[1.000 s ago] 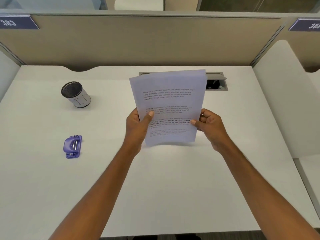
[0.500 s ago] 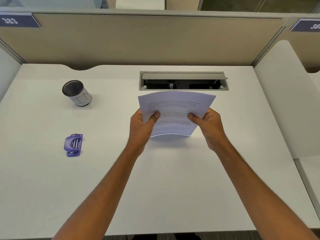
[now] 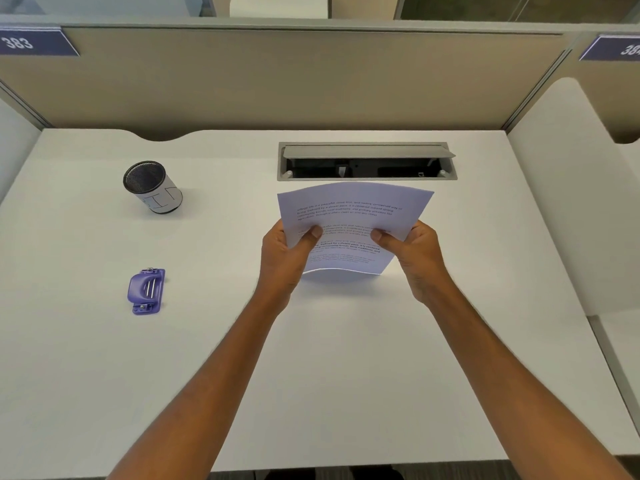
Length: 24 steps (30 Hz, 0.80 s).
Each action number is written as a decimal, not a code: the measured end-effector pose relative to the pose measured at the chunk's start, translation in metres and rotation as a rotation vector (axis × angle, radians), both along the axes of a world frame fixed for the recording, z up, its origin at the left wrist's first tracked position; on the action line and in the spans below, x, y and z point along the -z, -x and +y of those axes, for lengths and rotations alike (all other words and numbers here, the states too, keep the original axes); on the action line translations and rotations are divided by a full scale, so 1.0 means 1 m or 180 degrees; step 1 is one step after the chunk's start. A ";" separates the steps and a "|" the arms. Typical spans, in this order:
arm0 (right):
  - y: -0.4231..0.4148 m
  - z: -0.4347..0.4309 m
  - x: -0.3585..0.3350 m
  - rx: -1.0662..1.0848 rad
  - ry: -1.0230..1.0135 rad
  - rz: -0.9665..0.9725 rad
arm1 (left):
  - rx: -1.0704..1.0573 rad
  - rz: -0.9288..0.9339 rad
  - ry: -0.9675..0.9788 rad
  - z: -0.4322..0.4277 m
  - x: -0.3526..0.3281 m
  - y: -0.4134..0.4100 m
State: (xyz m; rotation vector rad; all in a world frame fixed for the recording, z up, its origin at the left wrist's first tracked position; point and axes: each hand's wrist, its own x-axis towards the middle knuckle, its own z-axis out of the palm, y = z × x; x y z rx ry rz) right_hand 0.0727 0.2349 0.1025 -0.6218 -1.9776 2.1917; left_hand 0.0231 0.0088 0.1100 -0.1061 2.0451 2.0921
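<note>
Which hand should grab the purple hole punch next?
Probably the left hand: the purple hole punch lies on its side of the desk, with nothing between. The right hand, across the paper, would have to reach over.

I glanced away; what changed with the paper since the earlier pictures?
The paper came down from upright over the cable box and tilts back, lower, near the desk. The left hand and right hand kept their grip on its sides. Pen cup and purple hole punch stayed put.
</note>
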 end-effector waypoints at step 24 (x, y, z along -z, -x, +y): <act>-0.017 0.019 0.023 0.0033 0.1548 0.0218 | -0.0582 -0.0914 -0.1945 -0.005 -0.005 0.005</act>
